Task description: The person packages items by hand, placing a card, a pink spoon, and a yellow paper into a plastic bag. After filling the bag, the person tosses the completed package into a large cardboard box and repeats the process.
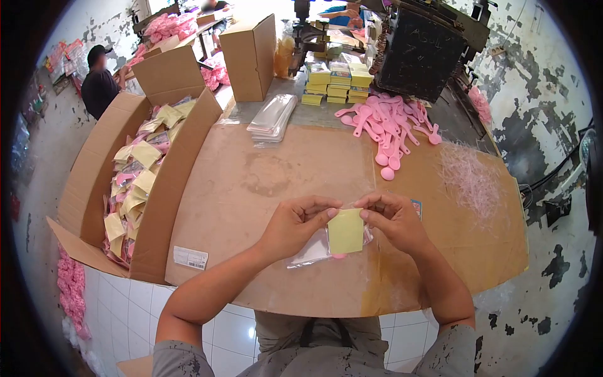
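Between my two hands is a pale yellow paper card point(345, 231), pinched at its upper corners. My left hand point(300, 223) is closed on its left corner, thumb in front. My right hand point(394, 220) grips the right corner the same way. Under the card lies a clear plastic bag point(311, 252) on the cardboard-covered table point(251, 188), and a bit of something pink shows at the card's lower edge. A small blue printed card point(416, 207) peeks out beside my right hand, partly hidden by it.
An open carton point(169, 207) of filled packets stands at left. Behind are clear bags point(273, 118), pink scoops point(389, 129), stacked cards point(339, 80), an upright box point(248, 60) and a black machine point(418, 47). Plastic strands point(471, 179) lie at right. A person point(100, 81) stands at far left.
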Available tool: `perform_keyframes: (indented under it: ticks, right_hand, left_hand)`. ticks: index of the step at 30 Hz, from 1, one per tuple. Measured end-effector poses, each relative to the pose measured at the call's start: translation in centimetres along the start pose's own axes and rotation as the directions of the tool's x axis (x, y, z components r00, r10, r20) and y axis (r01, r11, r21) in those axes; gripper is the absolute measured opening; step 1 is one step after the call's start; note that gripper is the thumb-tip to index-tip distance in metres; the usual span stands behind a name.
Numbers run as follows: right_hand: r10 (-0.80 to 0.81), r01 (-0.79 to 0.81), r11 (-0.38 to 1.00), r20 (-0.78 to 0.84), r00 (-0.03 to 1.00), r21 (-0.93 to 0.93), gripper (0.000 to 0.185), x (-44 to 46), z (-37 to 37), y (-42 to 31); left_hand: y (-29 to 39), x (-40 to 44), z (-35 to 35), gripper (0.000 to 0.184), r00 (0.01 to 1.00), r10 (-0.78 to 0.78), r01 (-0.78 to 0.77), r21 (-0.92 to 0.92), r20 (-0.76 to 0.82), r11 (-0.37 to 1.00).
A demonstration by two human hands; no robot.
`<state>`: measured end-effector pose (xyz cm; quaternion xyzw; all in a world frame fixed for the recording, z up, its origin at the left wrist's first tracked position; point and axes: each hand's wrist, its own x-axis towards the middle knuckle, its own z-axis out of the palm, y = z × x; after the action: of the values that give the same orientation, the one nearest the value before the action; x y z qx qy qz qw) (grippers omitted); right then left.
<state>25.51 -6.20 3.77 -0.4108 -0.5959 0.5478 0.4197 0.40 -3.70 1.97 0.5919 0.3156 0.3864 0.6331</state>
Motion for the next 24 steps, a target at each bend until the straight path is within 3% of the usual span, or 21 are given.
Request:
perform_keyframes:
  ticks: [4, 7, 12, 15, 21, 24]
  right_hand:
    - [0.017, -0.014, 0.994, -0.031, 0.999, 0.104, 0.013, 0.2, -0.4, 0.7]
    - [-0.064, 0.062, 0.995, 0.010, 0.998, 0.084, 0.013, 0.2, -1.1, 1.2]
    - [-0.036, 0.032, 0.996, 0.056, 0.998, 0.078, 0.013, 0.2, -1.9, 1.6]
    - [-0.023, 0.022, 0.999, 0.043, 0.999, 0.038, 0.013, -0.1, -1.9, 1.4]
    - [-0.019, 0.019, 1.000, 0.015, 1.000, 0.021, 0.016, -0.3, -1.5, 2.1]
    - [-0.009, 0.009, 1.000, 0.010, 1.000, 0.015, 0.016, -0.2, -1.8, 2.0]
  left_hand:
    - [-0.1, 0.1, 0.0, 0.029, 1.000, 0.025, -0.025, -0.005, 0.010, 1.000]
    - [-0.3, 0.1, -0.3, 0.027, 0.996, 0.069, -0.072, 0.045, 0.059, 0.996]
    - [-0.5, 0.2, -1.2, 0.024, 0.980, 0.122, -0.133, 0.056, 0.158, 0.990]
    - [-0.1, 0.3, -1.7, 0.023, 0.983, 0.073, -0.060, -0.083, 0.166, 0.995]
    - [-0.7, 0.5, -1.2, 0.028, 0.991, -0.032, 0.027, 0.035, 0.127, 0.999]
    - [-0.7, 0.7, -1.5, 0.028, 0.984, -0.111, 0.081, 0.203, 0.142, 0.976]
